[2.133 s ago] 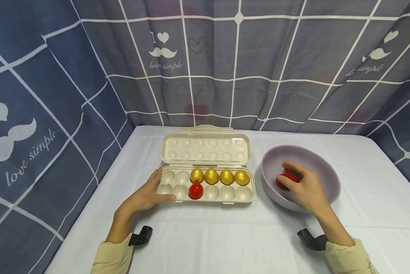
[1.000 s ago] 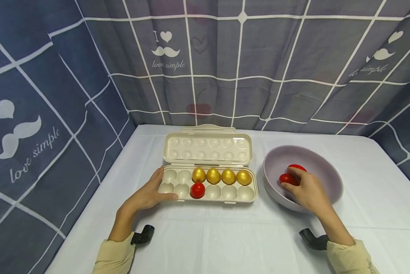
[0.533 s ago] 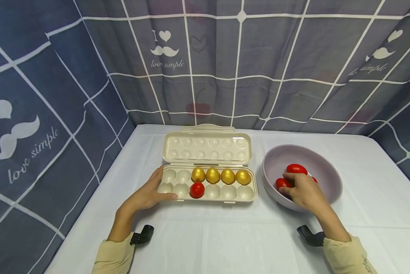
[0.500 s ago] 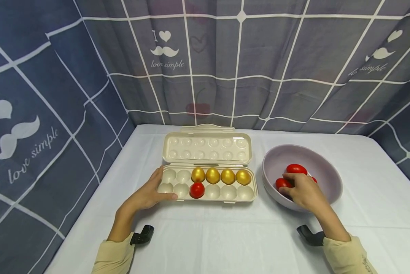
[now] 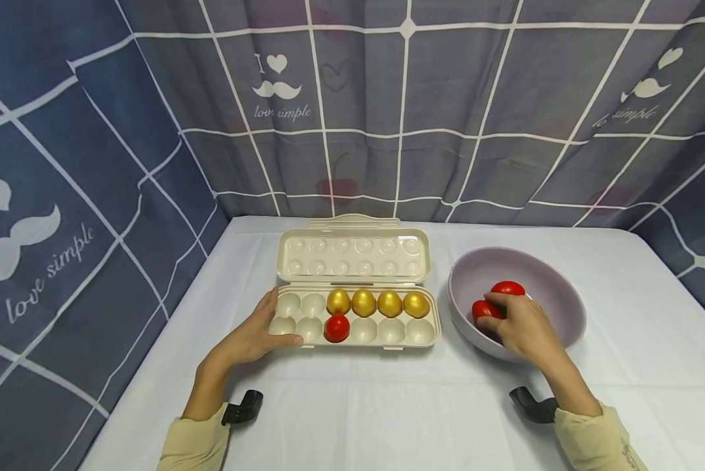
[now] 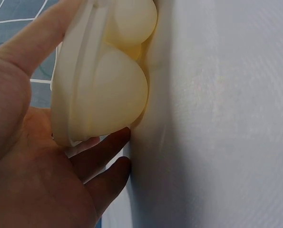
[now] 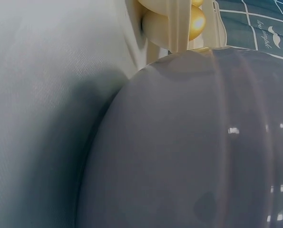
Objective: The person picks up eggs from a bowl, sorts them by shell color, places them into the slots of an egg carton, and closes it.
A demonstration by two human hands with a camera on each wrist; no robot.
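Note:
In the head view, an open cream egg box (image 5: 393,345) lies on the table. Several gold eggs (image 5: 363,303) fill the right part of its back row, and a single red egg (image 5: 337,328) sits in the front row. My left hand (image 5: 252,335) grips the box's left end, thumb along the front edge; the left wrist view shows the fingers under that end. My right hand (image 5: 526,327) reaches into a mauve bowl (image 5: 555,278), thumb and fingers around a red egg (image 5: 484,310). Another red egg (image 5: 508,288) lies behind those fingers. The right wrist view shows mostly the bowl's outer wall.
The egg box's lid (image 5: 355,255) is folded back flat behind it. A white cloth (image 5: 388,412) covers the table. Grey-blue checked curtains (image 5: 358,118) hang behind and at the sides. The bowl stands just right of the box.
My right hand's fingers have shifted within the bowl, uncovering a second red egg behind. The egg at the fingertips has moved a little. My left hand has stayed on the egg box.

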